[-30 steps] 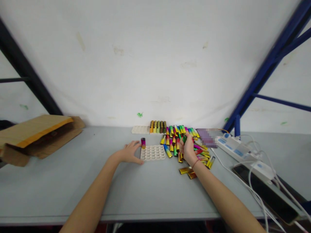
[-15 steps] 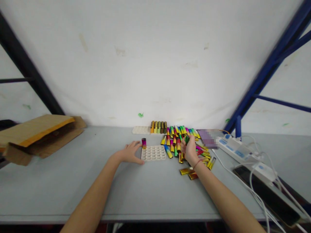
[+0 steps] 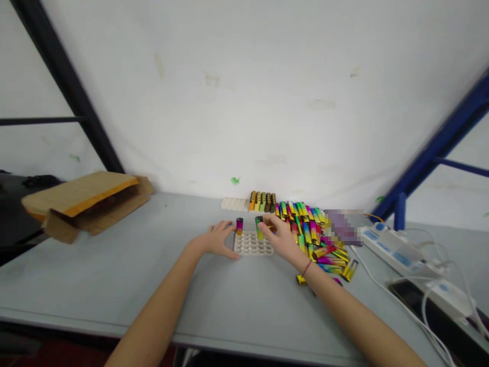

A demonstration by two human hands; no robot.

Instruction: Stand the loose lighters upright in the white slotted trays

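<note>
A white tray with rows of round holes (image 3: pixel 254 247) lies on the table between my hands. In its back left corner stands a shiny purple-and-gold battery-like cylinder (image 3: pixel 239 227). My left hand (image 3: pixel 219 240) rests at the tray's left side, thumb and fingers spread, holding nothing. Between the thumb and fingers of my right hand (image 3: pixel 280 237) is an upright green-and-yellow battery-like cylinder (image 3: pixel 260 229). It is over the back of the tray; whether its lower end sits in a hole I cannot tell. To the right lies a loose pile of similar coloured cylinders (image 3: pixel 313 232), partly behind my right hand.
Near the wall are a second white holed tray (image 3: pixel 234 203) and a block of upright cylinders (image 3: pixel 262 202). An opened cardboard package (image 3: pixel 95 196) lies on the left. On the right are a power strip (image 3: pixel 405 260), white cables (image 3: pixel 382 290) and a dark phone-like slab (image 3: pixel 424 311).
My right hand has moved left from the pile to the tray, carrying the green-and-yellow cylinder. My left hand keeps its place by the tray. The whole view has shifted and tilted slightly.
</note>
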